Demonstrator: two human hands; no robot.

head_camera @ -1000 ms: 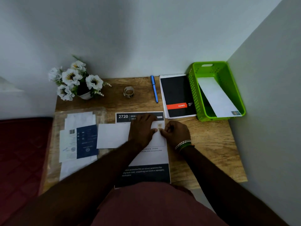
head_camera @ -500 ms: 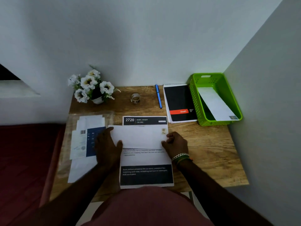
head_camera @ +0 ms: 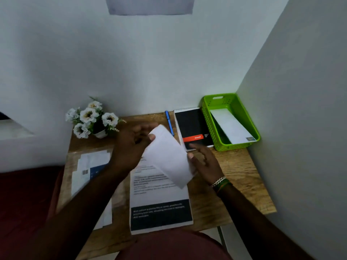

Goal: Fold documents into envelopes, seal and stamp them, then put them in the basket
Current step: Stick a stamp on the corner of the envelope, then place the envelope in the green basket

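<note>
1. The envelope (head_camera: pixel 169 156) is white and is held up above the tabletop (head_camera: pixel 238 171), tilted, with one end up toward 11 o'clock and the other end down toward 5 o'clock.
2. The top end of the envelope is pinched by the left hand (head_camera: pixel 131 147), with the thumb on the front of the paper.
3. The right edge of the envelope is held by the right hand (head_camera: pixel 204 164); its thumb is pressed on the paper and its fingers are partly spread behind.
4. So each hand's grip is closed on the envelope.
5. A bracelet and some colored bands (head_camera: pixel 221 183) are worn on the right wrist.
6. A printed sheet (head_camera: pixel 159 203) with a dark band at the bottom is seen lying flat on the tabletop, right under the envelope, at 6 o'clock from it.
7. A green basket (head_camera: pixel 208 121) is set in the corner at 2 o'clock from the envelope, and a second envelope (head_camera: pixel 231 126) is leaned inside it.
8. A black notebook (head_camera: pixel 193 126) is laid just beside the basket, at its 9 o'clock side.
9. A blue pen (head_camera: pixel 169 121) is laid next to the notebook.
10. White flowers (head_camera: pixel 90 117) in a small pot are placed at 10 o'clock from the envelope.
11. A pile of papers (head_camera: pixel 92 166) is kept at 9 o'clock, near the left edge of the tabletop.
</note>
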